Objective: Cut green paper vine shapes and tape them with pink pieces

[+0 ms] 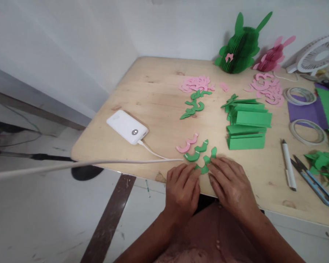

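Note:
My left hand (183,187) and my right hand (230,184) rest side by side at the near edge of the wooden table (153,95). The fingertips of both pinch a small green paper cut-out (205,164) between them. Just beyond it lie another green curved piece (196,152) and a pink curved piece (186,143). Both hands have their fingers curled together on the green piece.
A white power bank (127,126) with a cable (71,166) lies to the left. A stack of folded green paper (248,122), pink cut-outs (197,84), green cut-outs (194,105), tape rolls (307,131), a pen (288,164), snips (312,179), green (239,45) and pink (272,56) paper rabbits and a fan (319,54) stand farther off.

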A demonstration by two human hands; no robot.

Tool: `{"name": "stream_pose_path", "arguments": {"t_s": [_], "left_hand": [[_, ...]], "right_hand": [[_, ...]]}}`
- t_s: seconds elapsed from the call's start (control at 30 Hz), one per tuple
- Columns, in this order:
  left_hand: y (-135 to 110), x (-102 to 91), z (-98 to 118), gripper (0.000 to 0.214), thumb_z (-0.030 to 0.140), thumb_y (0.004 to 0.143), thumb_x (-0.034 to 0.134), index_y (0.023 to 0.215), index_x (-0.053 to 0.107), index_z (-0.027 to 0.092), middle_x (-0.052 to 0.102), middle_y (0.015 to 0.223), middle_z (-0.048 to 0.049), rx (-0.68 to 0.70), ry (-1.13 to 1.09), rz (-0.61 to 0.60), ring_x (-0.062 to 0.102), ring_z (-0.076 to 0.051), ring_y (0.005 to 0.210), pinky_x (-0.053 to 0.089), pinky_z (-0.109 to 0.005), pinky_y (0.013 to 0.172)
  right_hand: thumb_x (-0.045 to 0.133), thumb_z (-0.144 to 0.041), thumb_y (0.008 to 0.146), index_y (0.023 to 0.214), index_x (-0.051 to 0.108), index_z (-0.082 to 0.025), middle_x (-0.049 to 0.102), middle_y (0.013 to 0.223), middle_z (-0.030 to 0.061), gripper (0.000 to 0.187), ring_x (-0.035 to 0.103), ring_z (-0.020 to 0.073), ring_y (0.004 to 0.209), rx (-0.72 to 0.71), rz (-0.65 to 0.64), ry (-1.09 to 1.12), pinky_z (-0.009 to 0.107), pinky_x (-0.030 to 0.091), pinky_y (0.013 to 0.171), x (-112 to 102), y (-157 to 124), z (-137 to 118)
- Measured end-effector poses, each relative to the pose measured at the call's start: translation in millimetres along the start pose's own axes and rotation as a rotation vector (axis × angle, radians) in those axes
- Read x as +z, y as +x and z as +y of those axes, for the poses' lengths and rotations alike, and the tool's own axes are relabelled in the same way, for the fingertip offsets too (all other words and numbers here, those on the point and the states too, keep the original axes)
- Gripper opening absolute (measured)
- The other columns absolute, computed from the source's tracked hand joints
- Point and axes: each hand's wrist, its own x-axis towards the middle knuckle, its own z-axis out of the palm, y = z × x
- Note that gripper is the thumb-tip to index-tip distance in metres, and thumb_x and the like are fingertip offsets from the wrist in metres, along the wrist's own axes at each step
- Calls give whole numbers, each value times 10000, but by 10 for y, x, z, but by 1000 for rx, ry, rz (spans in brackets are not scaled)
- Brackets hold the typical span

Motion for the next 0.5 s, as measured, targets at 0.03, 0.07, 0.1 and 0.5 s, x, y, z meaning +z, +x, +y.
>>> {"name": "stream_pose_path", "arguments": {"t_s": [0.03, 0.07, 0.1, 0.5], "left_hand": [[6, -5, 1, 240, 86, 837, 515, 1031, 634, 163, 690, 1083, -107, -1, 4, -4, 588, -246, 1019, 443, -407, 849], [13, -9, 3, 242, 84, 837, 516, 1036, 630, 161, 690, 1082, -107, -2, 9, -9, 586, -247, 1020, 442, -408, 850], [20, -13, 6, 242, 82, 839, 517, 1041, 626, 159, 691, 1079, -106, -3, 12, -16, 585, -248, 1018, 441, -409, 849], [93, -59, 36, 215, 80, 860, 506, 1014, 623, 174, 694, 1013, -70, -64, -61, -68, 592, -228, 963, 438, -399, 845]], "right_hand": [[551, -143, 874, 1146, 643, -172, 673, 1163, 111, 289, 563, 267, 1151, 0, -3, -3, 467, 476, 943, -1, 0, -3], [551, -142, 875, 1144, 643, -172, 673, 1164, 111, 286, 562, 269, 1150, -1, -3, -8, 467, 475, 942, -2, -1, -6], [550, -142, 876, 1144, 642, -171, 672, 1166, 110, 284, 561, 270, 1151, -1, -7, -14, 468, 474, 943, -2, -2, -9], [548, -143, 881, 1130, 642, -161, 671, 1161, 109, 266, 558, 271, 1143, -2, -18, -19, 469, 469, 943, -4, 8, -12]]}}
